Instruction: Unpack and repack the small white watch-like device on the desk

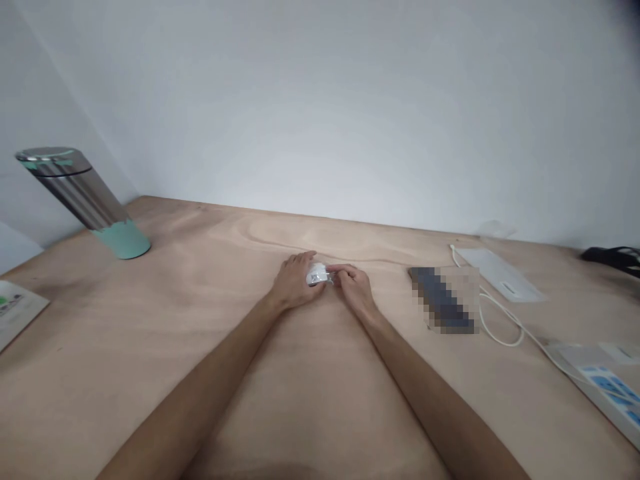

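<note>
A small white packet in shiny clear plastic (318, 274) lies between my two hands, low over the wooden table; I cannot make out what is inside the wrapping. My left hand (295, 281) is closed around its left side, with the fingers along the far edge and the thumb along the near edge. At the packet's right end, my right hand (354, 285) pinches the plastic between thumb and index finger, the other fingers curled in.
A steel and mint-green flask (95, 203) stands at the left, near a white printed sheet or box (19, 313). To the right are a pixelated dark phone-like object (443, 300), a white cable (505, 343), a translucent pouch (503, 275) and a blue-printed box (613, 390). A wall borders the table's back.
</note>
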### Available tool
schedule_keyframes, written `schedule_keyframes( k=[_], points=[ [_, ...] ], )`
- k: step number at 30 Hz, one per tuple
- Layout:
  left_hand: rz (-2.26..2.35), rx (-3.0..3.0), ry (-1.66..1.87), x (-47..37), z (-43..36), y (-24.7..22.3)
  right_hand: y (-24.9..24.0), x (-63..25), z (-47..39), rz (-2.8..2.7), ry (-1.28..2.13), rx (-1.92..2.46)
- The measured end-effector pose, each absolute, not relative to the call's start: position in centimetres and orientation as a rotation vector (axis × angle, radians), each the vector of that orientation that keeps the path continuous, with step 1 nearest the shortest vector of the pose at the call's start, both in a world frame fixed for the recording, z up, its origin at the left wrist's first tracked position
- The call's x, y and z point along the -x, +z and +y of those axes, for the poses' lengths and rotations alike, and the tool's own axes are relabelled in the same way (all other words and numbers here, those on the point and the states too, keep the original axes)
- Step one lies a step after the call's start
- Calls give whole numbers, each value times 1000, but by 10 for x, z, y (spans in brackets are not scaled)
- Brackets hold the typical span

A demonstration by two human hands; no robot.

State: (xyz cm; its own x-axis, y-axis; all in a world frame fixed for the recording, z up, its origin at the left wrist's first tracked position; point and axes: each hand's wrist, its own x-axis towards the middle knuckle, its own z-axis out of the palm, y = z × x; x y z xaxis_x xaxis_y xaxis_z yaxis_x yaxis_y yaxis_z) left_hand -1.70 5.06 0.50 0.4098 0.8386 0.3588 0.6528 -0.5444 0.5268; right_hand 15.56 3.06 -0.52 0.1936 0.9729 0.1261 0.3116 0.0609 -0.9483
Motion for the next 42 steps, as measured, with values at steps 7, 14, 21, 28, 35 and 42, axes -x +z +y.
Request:
schedule_keyframes(
  k=[7, 14, 21, 28, 35, 42],
  points=[
    [1168, -2484, 999, 17, 48, 6, -3, -153, 26, -1547, 434, 1388],
    [1156, -2590, 1008, 17, 44, 8, -7, -153, 29, -1611, 570, 1323],
    [1093, -2669, 901, 15, 42, 8, -8, -167, 33, -1751, 841, 1140],
    [1048, -2655, 920, 15, 40, 9, 6, -171, 31, -1763, 1108, 1126],
    [991, -2672, 996, 15, 41, 8, 2, -167, 34, -1837, 1011, 1025],
    [1140, -2711, 895, 15, 42, 11, -4, -159, 32, -1433, 887, 1313]
  ],
)
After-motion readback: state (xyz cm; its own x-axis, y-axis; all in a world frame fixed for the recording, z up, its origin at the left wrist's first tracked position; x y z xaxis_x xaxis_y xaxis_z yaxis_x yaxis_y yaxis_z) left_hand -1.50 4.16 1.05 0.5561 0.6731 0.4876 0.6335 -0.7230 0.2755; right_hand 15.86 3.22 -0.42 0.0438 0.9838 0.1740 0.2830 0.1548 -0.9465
